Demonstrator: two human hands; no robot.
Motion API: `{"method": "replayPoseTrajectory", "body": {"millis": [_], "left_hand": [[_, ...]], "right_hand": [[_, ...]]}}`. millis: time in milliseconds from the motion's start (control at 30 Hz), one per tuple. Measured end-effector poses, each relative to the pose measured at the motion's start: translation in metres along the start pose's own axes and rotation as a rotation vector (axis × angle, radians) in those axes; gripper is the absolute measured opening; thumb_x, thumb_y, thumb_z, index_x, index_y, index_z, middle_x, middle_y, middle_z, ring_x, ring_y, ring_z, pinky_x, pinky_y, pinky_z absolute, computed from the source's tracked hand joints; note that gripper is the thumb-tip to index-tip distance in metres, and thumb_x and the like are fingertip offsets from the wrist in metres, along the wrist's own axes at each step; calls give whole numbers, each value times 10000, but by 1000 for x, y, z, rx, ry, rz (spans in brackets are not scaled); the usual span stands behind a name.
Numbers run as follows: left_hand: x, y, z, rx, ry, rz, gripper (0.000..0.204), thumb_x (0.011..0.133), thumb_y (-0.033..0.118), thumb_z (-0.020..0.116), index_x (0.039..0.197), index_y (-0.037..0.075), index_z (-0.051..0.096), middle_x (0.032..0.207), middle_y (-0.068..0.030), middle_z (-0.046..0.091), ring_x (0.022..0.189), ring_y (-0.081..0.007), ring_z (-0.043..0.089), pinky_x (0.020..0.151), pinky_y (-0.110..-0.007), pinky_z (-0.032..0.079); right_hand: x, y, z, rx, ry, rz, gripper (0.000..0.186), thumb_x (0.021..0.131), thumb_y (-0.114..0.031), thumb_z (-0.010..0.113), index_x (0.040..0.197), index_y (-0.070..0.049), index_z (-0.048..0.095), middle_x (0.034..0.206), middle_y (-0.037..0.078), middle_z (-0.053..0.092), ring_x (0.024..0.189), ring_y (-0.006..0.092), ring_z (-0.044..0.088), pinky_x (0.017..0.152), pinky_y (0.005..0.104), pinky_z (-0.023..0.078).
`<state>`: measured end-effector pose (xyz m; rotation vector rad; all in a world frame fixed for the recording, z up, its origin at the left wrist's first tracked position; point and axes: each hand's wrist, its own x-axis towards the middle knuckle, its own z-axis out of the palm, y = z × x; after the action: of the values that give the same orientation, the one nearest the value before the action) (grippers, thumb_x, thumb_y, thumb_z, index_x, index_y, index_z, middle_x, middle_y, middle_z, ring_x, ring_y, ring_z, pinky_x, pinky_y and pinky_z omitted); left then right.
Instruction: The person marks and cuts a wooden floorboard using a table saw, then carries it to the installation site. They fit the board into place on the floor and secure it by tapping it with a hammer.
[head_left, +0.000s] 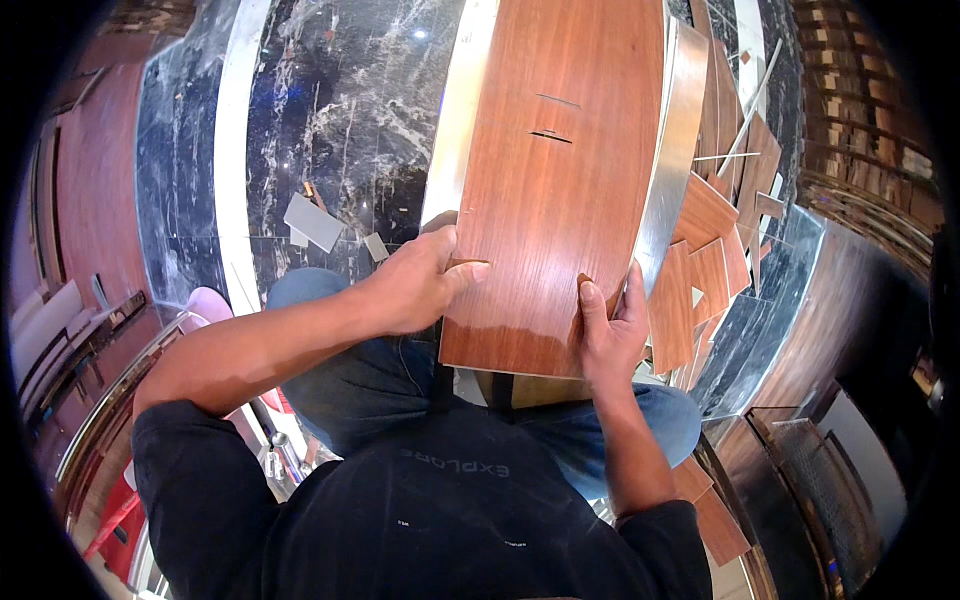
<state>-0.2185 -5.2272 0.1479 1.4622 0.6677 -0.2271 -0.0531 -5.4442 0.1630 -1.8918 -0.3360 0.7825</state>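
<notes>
A long reddish-brown wood-grain board [560, 200] stretches away from me, its near end above my lap. Two dark slits show in its face partway along. My left hand [430, 282] grips the left edge, thumb lying on top and fingers curled out of sight beneath. On the opposite edge my right hand [612, 325] holds it the same way, thumb on the face and forefinger along the side. Shiny metal strips run beside the board, one on the left [452, 150] and one on the right [672, 150].
Cut wood-grain offcuts [700, 280] lie heaped to the right, with thin pale strips among them. Small grey scraps [313, 222] are on the black marbled floor [350, 120] at left. Metal tools [285, 460] sit by my left side. A brown lattice [870, 100] stands far right.
</notes>
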Motion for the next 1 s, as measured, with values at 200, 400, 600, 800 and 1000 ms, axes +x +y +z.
{"method": "replayPoseTrajectory", "body": {"millis": [200,400,600,800,1000], "left_hand": [[2,-3,1,26,-8,-29,391,1044,226,631,1218,-118,559,1138,-323,679,1135,-420,685,950,-462,524],[0,7,-1,-5,-25,-26,415,1048,229,622,1264,-115,540,1164,-319,668,1169,-427,666,986,-469,510],[-1,18,-3,13,-59,-85,437,1051,217,612,1350,-86,517,1233,-307,642,1225,-438,632,1023,-466,493],[-2,16,-2,35,-27,-66,422,1045,216,615,1339,-75,529,1246,-305,637,1220,-451,629,1015,-478,493],[-2,25,-4,149,-20,-114,410,1035,232,624,1289,-81,550,1202,-332,643,1176,-484,638,981,-499,501]], "right_hand": [[2,-7,-1,-16,-13,7,601,1035,-136,671,1508,119,402,1389,156,598,1252,188,576,1093,326,441],[3,-2,0,-33,10,-11,671,1009,-188,715,1488,163,403,1372,217,616,1239,235,587,1090,355,449],[1,14,-1,-58,49,-13,726,1000,-204,737,1489,198,381,1416,252,594,1283,253,575,1113,357,435],[3,11,-2,-73,26,-32,692,1001,-201,734,1477,183,411,1375,243,622,1248,249,595,1087,357,454],[3,9,1,-82,40,-29,651,1000,-195,729,1464,161,443,1312,225,657,1192,234,619,1050,352,475]]}}
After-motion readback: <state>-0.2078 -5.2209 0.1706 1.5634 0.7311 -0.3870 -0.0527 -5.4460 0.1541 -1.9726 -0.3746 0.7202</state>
